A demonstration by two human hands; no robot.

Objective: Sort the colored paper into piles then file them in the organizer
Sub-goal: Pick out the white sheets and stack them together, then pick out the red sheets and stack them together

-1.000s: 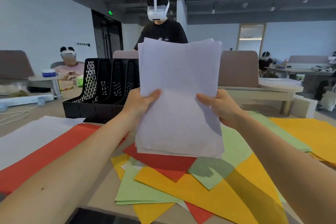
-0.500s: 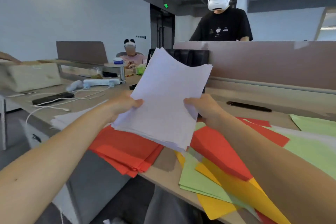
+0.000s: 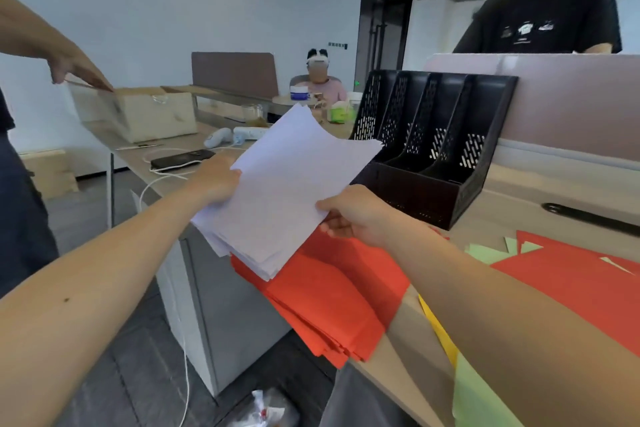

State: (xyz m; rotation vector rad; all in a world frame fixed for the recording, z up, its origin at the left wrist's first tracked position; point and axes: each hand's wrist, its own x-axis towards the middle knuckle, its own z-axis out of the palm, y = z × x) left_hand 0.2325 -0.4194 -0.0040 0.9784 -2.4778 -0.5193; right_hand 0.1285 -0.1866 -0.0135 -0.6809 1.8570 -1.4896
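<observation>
Above the desk's left corner, you hold a white paper stack [image 3: 287,191] tilted in the air. Your left hand [image 3: 216,180] grips its left edge and your right hand [image 3: 356,218] pinches its right edge, thumb on top. Under it lies a red paper pile [image 3: 332,298], overhanging the desk [image 3: 519,198]. Just beyond stands the black organizer [image 3: 433,146], against a partition. Green sheets [image 3: 485,402] and a yellow one [image 3: 438,329] lie near your right forearm.

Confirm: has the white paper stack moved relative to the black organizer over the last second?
Yes. The white stack moved left: it covered the right end of the organizer, now it sits left of it, tilted flatter over the red pile.
</observation>
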